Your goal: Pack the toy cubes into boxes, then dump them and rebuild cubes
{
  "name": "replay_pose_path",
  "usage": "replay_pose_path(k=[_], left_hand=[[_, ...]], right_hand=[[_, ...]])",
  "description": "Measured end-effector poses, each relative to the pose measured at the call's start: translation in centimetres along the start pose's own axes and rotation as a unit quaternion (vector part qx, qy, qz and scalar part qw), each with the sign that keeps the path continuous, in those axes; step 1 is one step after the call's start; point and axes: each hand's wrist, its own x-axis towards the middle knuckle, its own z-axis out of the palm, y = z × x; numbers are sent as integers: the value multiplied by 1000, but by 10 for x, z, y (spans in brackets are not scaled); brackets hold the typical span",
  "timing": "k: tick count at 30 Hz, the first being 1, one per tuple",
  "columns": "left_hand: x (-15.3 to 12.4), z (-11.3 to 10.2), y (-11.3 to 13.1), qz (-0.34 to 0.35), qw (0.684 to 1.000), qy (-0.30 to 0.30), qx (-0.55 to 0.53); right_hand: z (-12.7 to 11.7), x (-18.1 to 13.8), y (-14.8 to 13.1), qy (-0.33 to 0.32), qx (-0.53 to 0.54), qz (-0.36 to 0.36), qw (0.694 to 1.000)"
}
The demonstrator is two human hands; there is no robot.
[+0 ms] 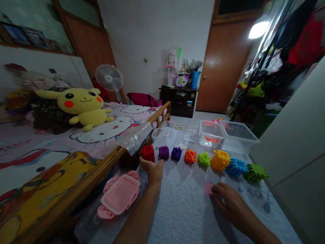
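Observation:
My left hand (152, 171) reaches to the red interlocking blocks (148, 153) at the left end of a row. Its thumb stands apart to the right and its fingers touch the near side of the stack. Low over the cloth, my right hand (227, 198) has bent fingers on a small flat pink piece (208, 189), partly hidden by the fingertips. The row continues with purple blocks (164, 153), dark violet blocks (176, 154), orange blocks (190, 156), lime blocks (203, 159), yellow blocks (220, 160), blue blocks (237, 167) and green blocks (256, 173).
Behind the row stand clear plastic boxes (240, 135), one with orange latches (212, 139). A pink lidded container (121, 193) lies left of my left forearm. A wooden bed rail (101, 173) borders the table's left; a pale cabinet (299, 145) borders its right.

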Motion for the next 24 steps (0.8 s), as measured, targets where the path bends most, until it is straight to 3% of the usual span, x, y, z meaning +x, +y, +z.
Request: replay_pose_path(k=[6,12,19,24], left_hand=[[6,10,-3,-37,996,82,-5],[12,8,-5,-15,995,100,-10],[15,5,-5,-9,995,102,-14],[20,4,-7,-22,995,99,-16]], right_hand=[[-18,43,-57,-38,9,-55,998],[-15,117,-88,5,8,-103,995],[1,207,-110,36,-39,-59,997],[18,248,-125,21,-70,-27,997]])
